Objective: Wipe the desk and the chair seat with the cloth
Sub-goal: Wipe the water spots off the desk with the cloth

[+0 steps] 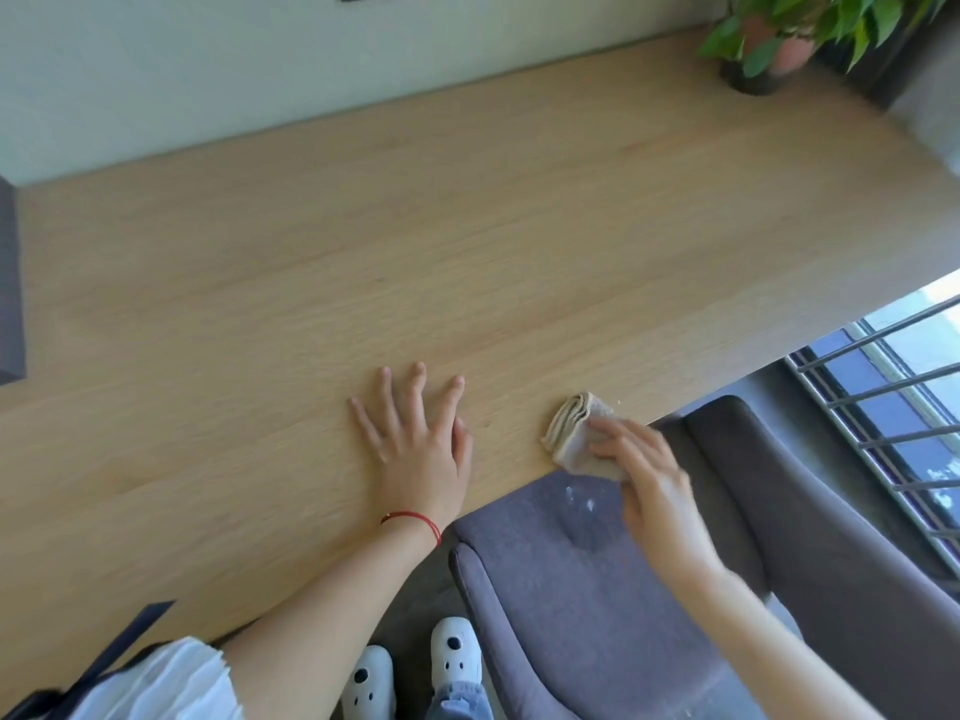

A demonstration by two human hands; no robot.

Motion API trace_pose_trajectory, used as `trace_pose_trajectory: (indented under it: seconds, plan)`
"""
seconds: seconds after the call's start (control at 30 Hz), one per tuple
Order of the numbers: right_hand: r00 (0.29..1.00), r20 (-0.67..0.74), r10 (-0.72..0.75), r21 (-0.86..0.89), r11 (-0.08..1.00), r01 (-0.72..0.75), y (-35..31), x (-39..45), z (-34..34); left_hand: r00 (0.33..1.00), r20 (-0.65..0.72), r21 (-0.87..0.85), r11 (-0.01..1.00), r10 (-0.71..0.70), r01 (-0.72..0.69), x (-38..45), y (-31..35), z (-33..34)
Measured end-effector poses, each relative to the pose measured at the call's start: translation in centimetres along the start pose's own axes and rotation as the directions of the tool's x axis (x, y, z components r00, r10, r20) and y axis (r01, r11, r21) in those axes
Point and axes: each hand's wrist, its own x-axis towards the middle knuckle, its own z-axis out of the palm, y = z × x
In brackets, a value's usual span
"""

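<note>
A long light-wood desk (pixel 363 262) fills most of the view. My left hand (pixel 415 444) lies flat on it near the front edge, fingers spread, a red string around the wrist. A folded beige cloth (pixel 574 433) rests on the desk's front edge, and my right hand (pixel 649 475) grips it from the right side. Below the cloth stands a grey-purple upholstered chair; its seat (pixel 582 589) shows white crumbs and a dark damp patch near the desk edge.
A potted plant (pixel 779 39) stands at the desk's far right corner. A dark object (pixel 8 283) sits at the left edge. The chair's backrest (pixel 810 511) is at right, with a barred window (pixel 893 407) beyond. My white shoes (pixel 410 667) are on the floor.
</note>
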Motion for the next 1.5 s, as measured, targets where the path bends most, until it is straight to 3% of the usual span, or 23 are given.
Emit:
trace_pose_trajectory:
  seconds: [0.07,0.13,0.2,0.27,0.37,0.47,0.53,0.57,0.63,0.7,0.73,0.8,0.9,1.03,1.1,1.17,1.23,1.27,1.33,1.4,1.47,1.5]
  plan:
    - [0.990,-0.095,0.106,-0.055,0.992,-0.112,2.3,3.2,-1.5,1.000,0.002,-0.001,1.000,0.000,0.000,0.1,0.0,0.0]
    - [0.924,-0.220,0.312,-0.057,0.942,-0.331,3.7,7.3,-2.3,1.000,0.006,-0.001,1.000,-0.002,0.002,0.1,0.0,-0.1]
    - [0.875,-0.243,0.418,-0.019,0.900,-0.435,2.9,10.1,-1.1,1.000,0.018,0.003,1.000,0.003,-0.003,0.1,0.0,-0.1]
    - [0.924,-0.176,0.340,0.027,0.940,-0.341,-0.3,10.6,1.4,1.000,0.024,0.007,1.000,0.005,-0.005,0.1,0.0,-0.1]
    - [0.996,0.011,0.084,0.059,0.995,-0.084,-5.4,6.8,5.1,0.999,0.043,0.004,1.000,-0.001,0.000,0.0,0.0,-0.1]
    - [0.976,0.170,-0.132,0.094,0.989,0.118,-5.9,3.0,5.0,0.998,0.070,0.020,1.000,-0.006,0.005,0.0,-0.1,-0.1]
    - [0.970,0.156,-0.188,0.075,0.981,0.179,-3.8,3.8,3.0,0.998,0.067,0.011,1.000,-0.014,0.014,0.0,-0.1,-0.2]
    - [0.984,0.095,-0.153,0.050,0.988,0.149,-2.6,5.1,2.2,0.998,0.059,0.001,1.000,-0.018,0.018,0.1,-0.1,-0.2]
    - [0.996,-0.073,0.059,0.037,0.998,-0.057,-1.1,8.5,1.4,0.999,0.044,-0.012,1.000,-0.020,0.021,0.3,-0.1,-0.2]
    - [0.946,-0.171,0.274,0.054,0.962,-0.269,-1.2,11.2,2.0,0.999,0.047,-0.014,1.000,-0.017,0.018,0.2,-0.1,-0.1]
    - [0.933,-0.186,0.307,0.060,0.952,-0.301,-1.9,11.9,2.7,0.998,0.053,-0.016,1.000,-0.016,0.017,0.1,-0.1,-0.1]
    - [0.957,-0.168,0.237,0.062,0.971,-0.230,-3.9,11.7,4.3,0.998,0.063,-0.027,0.999,-0.016,0.018,0.0,0.0,-0.1]
    - [1.000,-0.020,-0.008,0.073,0.997,0.010,-7.2,8.0,6.2,0.996,0.081,-0.041,0.999,-0.024,0.028,-0.1,0.0,-0.3]
    - [0.973,0.153,-0.175,0.106,0.981,0.160,-6.4,3.1,4.5,0.997,0.064,-0.102,0.994,-0.043,0.049,-0.5,-0.1,-0.5]
    - [0.983,0.120,-0.136,0.072,0.989,0.128,-4.3,3.1,2.8,0.998,0.047,-0.134,0.990,-0.035,0.041,-0.5,-0.2,-0.5]
    - [0.995,-0.029,0.096,0.046,0.994,-0.094,-3.0,4.7,2.0,0.998,0.029,-0.174,0.983,-0.047,0.051,-0.4,-0.3,-0.4]
    - [0.953,-0.154,0.260,0.061,0.965,-0.254,-4.5,5.5,2.5,0.998,-0.007,-0.247,0.967,-0.065,0.062,-0.5,-0.6,-0.4]
    - [0.964,-0.144,0.225,0.071,0.974,-0.216,-5.9,4.9,3.3,0.997,-0.023,-0.290,0.955,-0.071,0.061,-0.5,-0.7,-0.5]
    - [1.000,-0.006,-0.012,0.079,0.997,0.012,-8.3,2.3,5.4,0.994,-0.050,-0.383,0.921,-0.100,0.073,-0.6,-0.9,-0.6]
    - [0.968,0.141,-0.206,0.109,0.975,0.192,-8.6,-0.2,5.8,0.988,-0.069,-0.457,0.885,-0.138,0.091,-0.8,-1.2,-0.9]
    - [0.957,0.175,-0.233,0.128,0.969,0.213,-6.8,0.4,4.1,0.989,-0.074,-0.483,0.872,-0.131,0.080,-0.8,-1.2,-1.0]
    - [0.976,0.142,-0.168,0.127,0.980,0.150,-5.6,1.5,3.5,0.989,-0.076,-0.484,0.872,-0.127,0.074,-0.8,-1.2,-1.0]
